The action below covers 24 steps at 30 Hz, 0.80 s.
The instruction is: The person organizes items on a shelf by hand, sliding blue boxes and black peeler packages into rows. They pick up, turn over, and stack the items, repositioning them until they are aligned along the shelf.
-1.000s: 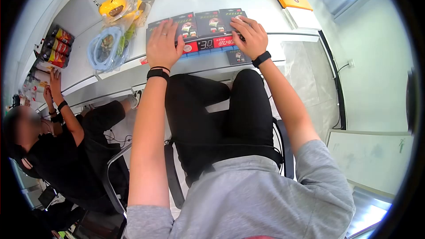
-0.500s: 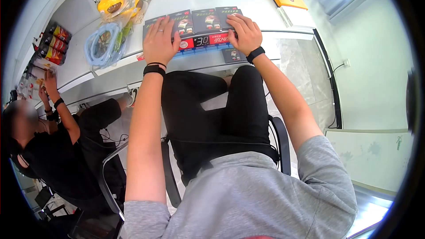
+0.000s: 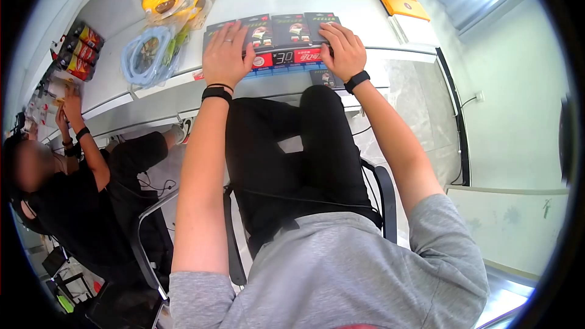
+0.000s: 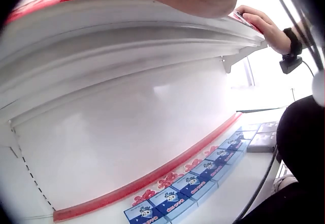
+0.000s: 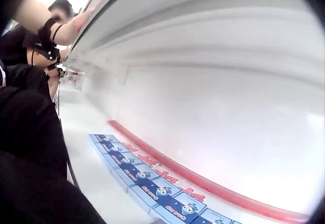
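Note:
Several flat black boxes marked "PEELER" (image 3: 291, 31) lie side by side along the front of a white shelf. In the head view my left hand (image 3: 225, 58) rests across the two boxes at the left end, fingers extended over their faces and thumb pointing right. My right hand (image 3: 346, 55) lies on the right-end box (image 3: 320, 19), its fingers gently bent over the box's right part and its thumb at the front edge. In the left wrist view my right hand (image 4: 271, 33) shows at the shelf front, while the left hand's underside fills the top.
A red-and-black label strip (image 3: 283, 58) runs below the boxes. On the lower shelf stand blue cartoon boxes (image 4: 190, 183) and black boxes (image 4: 263, 142). Bagged light-blue rings (image 3: 146, 55), a yellow item (image 3: 161, 0) and orange boxes (image 3: 402, 5) lie above. Another person (image 3: 73, 207) sits left.
Both hands stay on the black boxes with little visible movement. My right knee has shifted left, and the view has swayed slightly.

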{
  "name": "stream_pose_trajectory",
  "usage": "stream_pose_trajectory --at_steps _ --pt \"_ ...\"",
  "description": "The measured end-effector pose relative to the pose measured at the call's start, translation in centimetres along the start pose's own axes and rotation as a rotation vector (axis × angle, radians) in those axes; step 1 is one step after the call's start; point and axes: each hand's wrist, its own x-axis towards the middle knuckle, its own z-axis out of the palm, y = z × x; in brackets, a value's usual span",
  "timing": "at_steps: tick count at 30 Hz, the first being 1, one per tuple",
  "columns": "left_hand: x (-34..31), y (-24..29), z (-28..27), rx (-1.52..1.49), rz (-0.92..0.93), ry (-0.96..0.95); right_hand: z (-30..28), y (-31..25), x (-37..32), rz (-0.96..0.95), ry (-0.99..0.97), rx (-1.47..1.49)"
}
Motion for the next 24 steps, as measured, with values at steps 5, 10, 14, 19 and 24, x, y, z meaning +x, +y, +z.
stream_pose_trajectory --at_steps 5,10,14,19,24 --pt "0.0 -0.1 0.1 0.001 0.008 -0.004 0.0 -0.3 -0.6 0.077 0.023 0.067" --pt "0.2 0.0 -0.2 0.016 0.016 -0.019 -0.3 -0.3 -0.5 0.089 0.027 0.102" --pt "0.0 0.1 0.0 0.002 0.013 -0.011 -0.4 -0.3 -0.4 0.081 0.044 0.114" --pt "0.0 0.2 -0.1 -0.008 0.003 -0.038 -0.4 -0.3 -1.8 0.074 0.028 0.099" --pt "0.0 0.3 -0.1 -0.001 0.009 -0.027 2.4 -0.4 -13.1 0.323 0.145 0.137"
